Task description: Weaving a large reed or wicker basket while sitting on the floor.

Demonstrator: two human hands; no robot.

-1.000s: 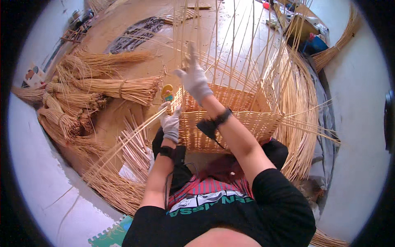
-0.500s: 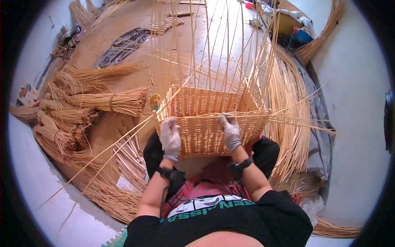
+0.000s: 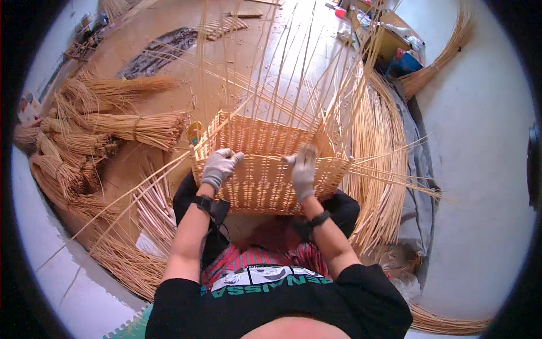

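A woven wicker basket point(image 3: 265, 186) rests at my lap, with long upright canes point(image 3: 276, 85) rising from its sides and loose ends sticking out left and right. My left hand point(image 3: 222, 164), in a pale glove, has its fingers curled on the near rim by the left corner. My right hand point(image 3: 304, 166), also gloved, is at the near rim right of centre; its fingers are raised and smeared by motion. A small yellow object point(image 3: 195, 131) shows just beyond the basket's left corner, too small to name.
Bundled canes point(image 3: 130, 124) lie on the left floor, with paler sticks point(image 3: 152, 203) nearer me. A long heap of canes point(image 3: 378, 175) lies on the right beside grey sheeting point(image 3: 415, 192). Dark plastic point(image 3: 158, 51), a blue container point(image 3: 406, 62) and a propped cane bundle point(image 3: 429, 76) are farther back.
My right hand came down from high among the uprights to the near rim, then lifted slightly. My left hand moved onto the near rim. The whole view shifted, putting the basket slightly further left.
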